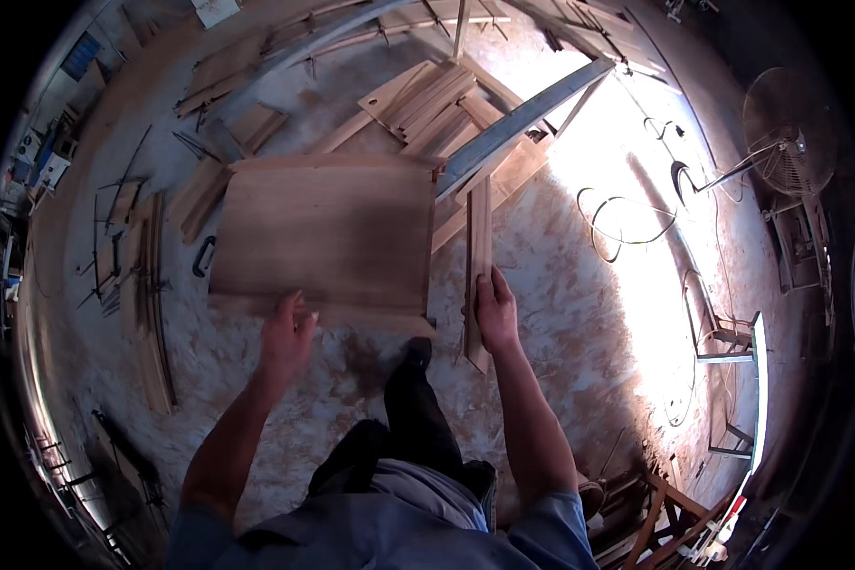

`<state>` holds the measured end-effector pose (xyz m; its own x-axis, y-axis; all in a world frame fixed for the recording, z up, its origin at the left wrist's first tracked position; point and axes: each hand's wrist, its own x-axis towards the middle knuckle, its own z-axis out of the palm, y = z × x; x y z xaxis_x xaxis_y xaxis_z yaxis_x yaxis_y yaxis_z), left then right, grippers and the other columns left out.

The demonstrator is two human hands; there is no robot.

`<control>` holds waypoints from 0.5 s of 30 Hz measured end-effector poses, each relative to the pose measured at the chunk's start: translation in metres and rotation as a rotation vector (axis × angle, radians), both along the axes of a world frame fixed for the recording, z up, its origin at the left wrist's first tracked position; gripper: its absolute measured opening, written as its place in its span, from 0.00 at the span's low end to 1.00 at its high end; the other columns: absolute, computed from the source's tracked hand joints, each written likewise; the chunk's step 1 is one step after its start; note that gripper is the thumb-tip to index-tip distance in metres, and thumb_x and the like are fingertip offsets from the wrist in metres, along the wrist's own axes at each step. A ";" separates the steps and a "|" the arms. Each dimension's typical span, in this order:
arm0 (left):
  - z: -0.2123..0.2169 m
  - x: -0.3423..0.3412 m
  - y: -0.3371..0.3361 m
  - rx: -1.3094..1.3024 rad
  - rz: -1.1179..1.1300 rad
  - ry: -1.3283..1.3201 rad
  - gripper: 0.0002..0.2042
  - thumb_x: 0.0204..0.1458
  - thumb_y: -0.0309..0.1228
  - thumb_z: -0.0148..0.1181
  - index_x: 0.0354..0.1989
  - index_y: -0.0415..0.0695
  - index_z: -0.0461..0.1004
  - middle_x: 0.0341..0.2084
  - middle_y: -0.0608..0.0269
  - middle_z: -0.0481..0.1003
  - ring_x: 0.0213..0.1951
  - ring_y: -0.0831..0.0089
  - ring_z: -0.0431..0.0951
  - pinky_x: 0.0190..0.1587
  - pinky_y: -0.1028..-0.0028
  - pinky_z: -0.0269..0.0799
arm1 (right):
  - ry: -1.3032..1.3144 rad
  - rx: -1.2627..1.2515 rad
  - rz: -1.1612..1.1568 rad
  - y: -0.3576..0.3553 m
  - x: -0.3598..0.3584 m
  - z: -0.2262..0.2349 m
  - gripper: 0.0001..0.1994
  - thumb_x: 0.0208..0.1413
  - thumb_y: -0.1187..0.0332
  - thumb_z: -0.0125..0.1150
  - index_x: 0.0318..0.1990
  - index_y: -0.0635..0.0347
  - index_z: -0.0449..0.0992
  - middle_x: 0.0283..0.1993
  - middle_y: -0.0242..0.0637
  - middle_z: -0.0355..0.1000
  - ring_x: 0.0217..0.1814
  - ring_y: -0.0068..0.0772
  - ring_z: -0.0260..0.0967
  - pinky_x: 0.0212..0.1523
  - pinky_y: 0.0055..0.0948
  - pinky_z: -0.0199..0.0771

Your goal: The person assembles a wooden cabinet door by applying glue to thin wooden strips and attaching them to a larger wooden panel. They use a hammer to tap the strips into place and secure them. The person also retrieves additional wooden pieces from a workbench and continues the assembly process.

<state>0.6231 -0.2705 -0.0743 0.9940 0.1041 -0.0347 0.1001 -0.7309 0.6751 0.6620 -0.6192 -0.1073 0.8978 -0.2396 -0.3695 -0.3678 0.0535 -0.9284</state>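
A wide, flat wooden panel [325,237] lies in front of me, with a narrow strip of wood along its near edge. My left hand [287,337] hovers at that near edge, fingers loosely bent and apart, holding nothing that I can see; whether it touches the wood is unclear. To the panel's right, my right hand [497,309] is closed around a long, narrow wooden board [479,242] with lengthwise lines on its face. This board points away from me, apart from the panel's right edge.
Behind the panel, a grey metal beam [527,119] slants beside stacked wooden boards [437,100]. Long wood strips [148,304] and a black clamp [202,256] lie left. At right are a looped cable [627,237] and a standing fan [790,142]. My shoe [416,351] is near the panel.
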 end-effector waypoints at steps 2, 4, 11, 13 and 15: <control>0.000 0.039 -0.004 0.180 -0.050 -0.026 0.23 0.53 0.33 0.60 0.57 0.38 0.66 0.47 0.48 0.73 0.47 0.52 0.75 0.51 0.59 0.72 | 0.001 -0.013 0.012 0.002 0.027 -0.016 0.22 0.66 0.60 0.48 0.63 0.63 0.64 0.31 0.32 0.70 0.27 0.20 0.65 0.28 0.25 0.72; -0.004 0.069 -0.009 0.264 -0.081 -0.050 0.24 0.53 0.33 0.61 0.57 0.39 0.66 0.52 0.47 0.70 0.52 0.49 0.71 0.54 0.57 0.69 | 0.040 0.037 -0.008 0.007 0.045 -0.026 0.23 0.64 0.62 0.49 0.63 0.66 0.64 0.32 0.33 0.71 0.31 0.19 0.66 0.33 0.24 0.70; -0.018 0.141 -0.020 0.318 -0.229 -0.176 0.26 0.49 0.29 0.62 0.58 0.38 0.64 0.61 0.50 0.63 0.62 0.50 0.62 0.62 0.58 0.61 | 0.098 -0.033 0.017 0.016 0.064 -0.034 0.20 0.65 0.63 0.47 0.61 0.63 0.66 0.31 0.32 0.71 0.27 0.20 0.67 0.28 0.25 0.72; -0.016 0.160 -0.023 0.334 -0.272 -0.184 0.26 0.49 0.28 0.62 0.58 0.37 0.64 0.61 0.50 0.62 0.63 0.50 0.61 0.64 0.58 0.59 | 0.134 -0.061 0.004 0.021 0.064 -0.028 0.21 0.65 0.64 0.47 0.62 0.63 0.65 0.32 0.32 0.71 0.27 0.19 0.67 0.28 0.24 0.71; -0.012 0.179 -0.026 0.337 -0.303 -0.176 0.26 0.49 0.28 0.61 0.58 0.37 0.64 0.61 0.50 0.62 0.63 0.50 0.60 0.65 0.58 0.57 | 0.152 -0.090 -0.005 0.025 0.064 -0.028 0.22 0.64 0.65 0.48 0.63 0.65 0.63 0.32 0.33 0.72 0.29 0.19 0.67 0.31 0.24 0.71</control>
<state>0.8024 -0.2965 -0.0861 0.9689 -0.2149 0.1224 -0.2459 -0.8902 0.3835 0.7261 -0.5946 -0.1355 0.8317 -0.2821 -0.4782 -0.5047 -0.0252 -0.8629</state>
